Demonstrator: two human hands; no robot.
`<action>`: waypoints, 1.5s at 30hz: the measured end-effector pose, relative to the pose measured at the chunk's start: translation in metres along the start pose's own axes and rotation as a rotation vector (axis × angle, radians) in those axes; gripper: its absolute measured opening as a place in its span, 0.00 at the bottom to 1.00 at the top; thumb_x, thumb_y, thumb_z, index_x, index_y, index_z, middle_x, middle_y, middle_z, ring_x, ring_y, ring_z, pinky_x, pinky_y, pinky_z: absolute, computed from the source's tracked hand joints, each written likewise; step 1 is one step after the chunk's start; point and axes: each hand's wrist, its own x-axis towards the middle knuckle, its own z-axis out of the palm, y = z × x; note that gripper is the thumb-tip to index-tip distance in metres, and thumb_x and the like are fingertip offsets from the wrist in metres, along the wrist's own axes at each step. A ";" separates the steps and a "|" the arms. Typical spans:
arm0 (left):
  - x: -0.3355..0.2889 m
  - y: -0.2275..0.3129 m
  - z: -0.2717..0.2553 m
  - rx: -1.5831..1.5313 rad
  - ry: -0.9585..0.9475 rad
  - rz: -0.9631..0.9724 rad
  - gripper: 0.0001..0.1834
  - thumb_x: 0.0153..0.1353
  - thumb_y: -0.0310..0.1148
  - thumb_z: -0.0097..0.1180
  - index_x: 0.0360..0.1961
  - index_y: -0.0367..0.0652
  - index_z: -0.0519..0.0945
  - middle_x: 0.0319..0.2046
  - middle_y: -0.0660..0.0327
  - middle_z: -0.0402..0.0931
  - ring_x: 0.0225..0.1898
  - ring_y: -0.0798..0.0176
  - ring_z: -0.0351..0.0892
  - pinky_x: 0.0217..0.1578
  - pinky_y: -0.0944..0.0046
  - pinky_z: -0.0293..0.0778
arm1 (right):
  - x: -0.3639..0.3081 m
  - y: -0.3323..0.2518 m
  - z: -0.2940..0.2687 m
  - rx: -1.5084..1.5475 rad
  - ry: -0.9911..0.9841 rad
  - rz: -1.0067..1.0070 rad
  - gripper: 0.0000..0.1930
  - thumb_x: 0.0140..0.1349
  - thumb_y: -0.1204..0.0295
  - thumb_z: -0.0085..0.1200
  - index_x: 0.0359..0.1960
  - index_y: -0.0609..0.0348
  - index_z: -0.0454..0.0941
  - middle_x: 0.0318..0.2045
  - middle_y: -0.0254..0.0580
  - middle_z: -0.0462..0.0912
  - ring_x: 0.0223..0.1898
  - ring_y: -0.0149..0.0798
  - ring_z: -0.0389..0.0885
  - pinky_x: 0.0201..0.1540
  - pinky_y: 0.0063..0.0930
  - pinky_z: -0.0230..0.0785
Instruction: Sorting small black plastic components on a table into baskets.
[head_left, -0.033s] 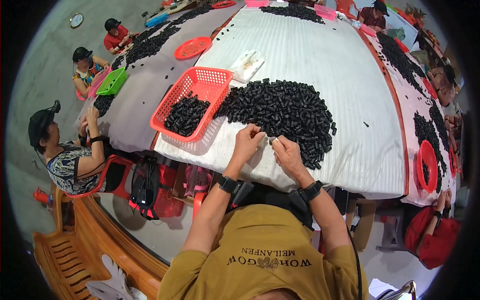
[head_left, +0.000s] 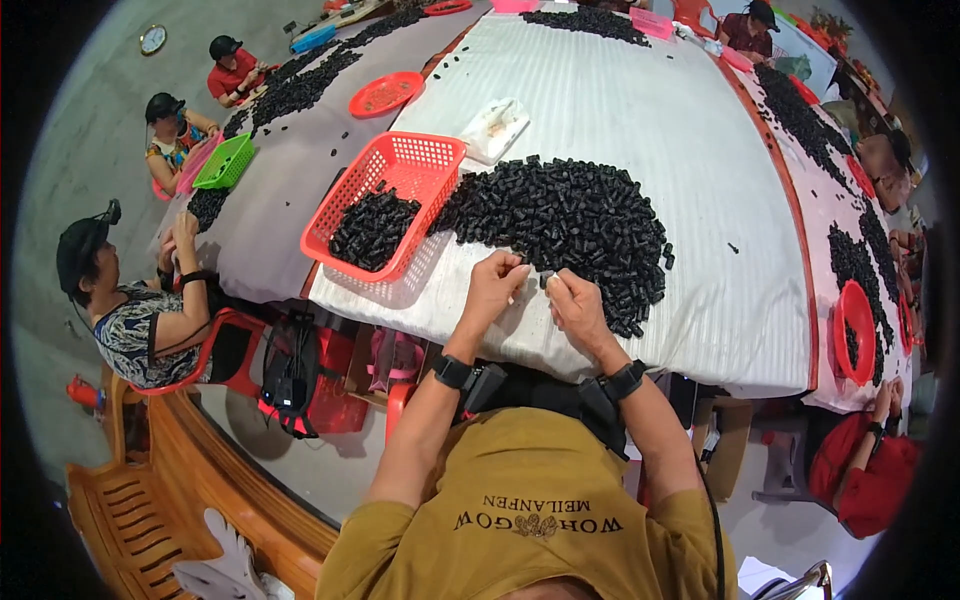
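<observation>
A broad heap of small black cylindrical pieces (head_left: 570,215) lies on the white-covered table (head_left: 690,340) in front of me. At its near edge my left hand (head_left: 493,288) is closed in a pinch, with thumb and forefinger together. What its fingertips hold is too small to make out. Close beside it, my right hand (head_left: 580,310) also pinches, and a small black piece (head_left: 545,279) shows at its fingertips. A narrow gap separates the hands. Left of the heap stands a red plastic basket (head_left: 440,165), partly filled with the same black pieces.
Behind the heap lies a white tray (head_left: 494,130); a red round tray (head_left: 386,95) is farther left. Several people sit around, one (head_left: 150,300) at left near a green basket (head_left: 225,162). A red bowl (head_left: 853,332) stands on the right-hand table. A wooden bench (head_left: 170,490) is at lower left.
My right fingertips have shifted very slightly away from the left ones, so the gap between the hands is a little wider. The heap and basket look the same.
</observation>
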 end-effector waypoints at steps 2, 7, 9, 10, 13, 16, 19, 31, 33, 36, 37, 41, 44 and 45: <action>-0.012 0.000 -0.004 -0.716 -0.151 -0.274 0.08 0.57 0.31 0.56 0.32 0.37 0.74 0.24 0.61 0.76 0.22 0.72 0.72 0.23 0.74 0.71 | -0.001 -0.006 0.001 0.104 -0.010 0.088 0.16 0.61 0.63 0.47 0.21 0.61 0.68 0.12 0.35 0.69 0.14 0.25 0.67 0.17 0.22 0.59; -0.026 -0.013 -0.006 -1.154 -0.354 -0.377 0.11 0.60 0.36 0.52 0.35 0.38 0.75 0.28 0.63 0.75 0.25 0.74 0.72 0.27 0.75 0.72 | -0.002 -0.007 0.002 0.063 -0.008 0.025 0.16 0.62 0.62 0.46 0.20 0.58 0.67 0.12 0.28 0.67 0.14 0.21 0.65 0.16 0.17 0.58; -0.027 -0.012 -0.006 -1.154 -0.355 -0.383 0.12 0.60 0.36 0.52 0.36 0.36 0.75 0.28 0.63 0.74 0.25 0.74 0.72 0.27 0.75 0.72 | -0.003 -0.007 0.003 0.037 -0.013 0.023 0.16 0.63 0.62 0.45 0.20 0.58 0.67 0.12 0.28 0.67 0.14 0.21 0.65 0.16 0.17 0.58; -0.028 -0.010 -0.005 -1.149 -0.361 -0.391 0.14 0.60 0.36 0.52 0.38 0.35 0.75 0.28 0.63 0.74 0.26 0.74 0.72 0.28 0.75 0.72 | -0.003 -0.007 0.004 0.057 -0.007 0.023 0.16 0.62 0.62 0.45 0.20 0.58 0.68 0.12 0.28 0.67 0.14 0.21 0.65 0.16 0.17 0.58; -0.029 -0.013 -0.005 -1.166 -0.383 -0.355 0.16 0.60 0.37 0.52 0.40 0.33 0.75 0.27 0.64 0.73 0.27 0.74 0.72 0.28 0.75 0.72 | -0.003 -0.010 0.005 0.062 -0.011 0.016 0.16 0.63 0.62 0.45 0.21 0.59 0.68 0.12 0.28 0.67 0.14 0.21 0.65 0.16 0.17 0.57; -0.030 -0.013 -0.004 -1.161 -0.390 -0.353 0.15 0.60 0.37 0.52 0.39 0.34 0.75 0.27 0.63 0.73 0.28 0.73 0.71 0.28 0.75 0.71 | -0.001 -0.005 0.005 0.026 -0.012 -0.007 0.16 0.62 0.63 0.46 0.21 0.60 0.68 0.13 0.29 0.68 0.14 0.20 0.65 0.16 0.18 0.57; -0.030 -0.015 0.000 -1.146 -0.377 -0.357 0.13 0.60 0.37 0.52 0.36 0.35 0.75 0.27 0.63 0.73 0.27 0.72 0.71 0.28 0.74 0.70 | -0.001 -0.005 0.005 -0.017 -0.007 -0.004 0.16 0.60 0.62 0.49 0.22 0.62 0.69 0.14 0.31 0.70 0.16 0.21 0.66 0.18 0.19 0.59; -0.037 -0.012 0.008 -1.060 -0.335 -0.287 0.08 0.61 0.32 0.51 0.33 0.37 0.75 0.24 0.62 0.73 0.22 0.72 0.71 0.24 0.73 0.71 | 0.000 -0.007 0.004 -0.164 -0.024 -0.018 0.14 0.55 0.63 0.57 0.24 0.63 0.73 0.18 0.34 0.75 0.21 0.23 0.68 0.24 0.21 0.63; -0.037 -0.013 0.008 -1.065 -0.345 -0.279 0.08 0.61 0.32 0.51 0.33 0.37 0.75 0.24 0.63 0.73 0.22 0.72 0.71 0.24 0.73 0.71 | -0.001 -0.008 0.004 -0.185 -0.028 -0.015 0.14 0.55 0.63 0.57 0.24 0.63 0.73 0.18 0.34 0.75 0.21 0.23 0.68 0.24 0.21 0.63; -0.036 -0.013 0.006 -1.055 -0.358 -0.268 0.08 0.60 0.32 0.51 0.33 0.37 0.75 0.24 0.63 0.72 0.22 0.71 0.70 0.25 0.71 0.71 | -0.002 -0.013 0.006 -0.135 -0.018 -0.029 0.15 0.55 0.63 0.56 0.23 0.63 0.72 0.18 0.35 0.76 0.22 0.22 0.68 0.25 0.21 0.64; -0.035 -0.013 0.006 -1.041 -0.361 -0.264 0.08 0.60 0.33 0.52 0.32 0.38 0.75 0.23 0.63 0.72 0.22 0.71 0.70 0.25 0.70 0.70 | -0.002 -0.014 0.006 -0.145 -0.015 -0.037 0.15 0.56 0.63 0.56 0.23 0.63 0.72 0.18 0.36 0.76 0.22 0.22 0.68 0.25 0.21 0.64; -0.036 -0.011 0.006 -1.047 -0.370 -0.256 0.08 0.60 0.32 0.52 0.34 0.38 0.75 0.23 0.64 0.72 0.22 0.71 0.70 0.25 0.70 0.70 | -0.001 -0.009 0.005 -0.134 0.005 -0.047 0.14 0.56 0.64 0.56 0.22 0.63 0.71 0.18 0.36 0.76 0.22 0.23 0.69 0.25 0.22 0.64; -0.036 -0.011 0.006 -1.060 -0.388 -0.247 0.09 0.61 0.33 0.51 0.34 0.38 0.75 0.24 0.63 0.72 0.22 0.72 0.70 0.25 0.71 0.70 | 0.000 -0.002 0.007 -0.139 0.069 -0.074 0.15 0.56 0.64 0.55 0.22 0.63 0.71 0.16 0.34 0.74 0.20 0.22 0.68 0.22 0.21 0.62; -0.036 -0.013 0.005 -1.068 -0.388 -0.245 0.10 0.61 0.34 0.51 0.34 0.37 0.75 0.24 0.63 0.72 0.22 0.72 0.69 0.25 0.71 0.70 | 0.000 -0.004 0.009 -0.138 0.066 -0.074 0.15 0.56 0.64 0.55 0.22 0.63 0.71 0.16 0.34 0.74 0.20 0.22 0.68 0.22 0.21 0.62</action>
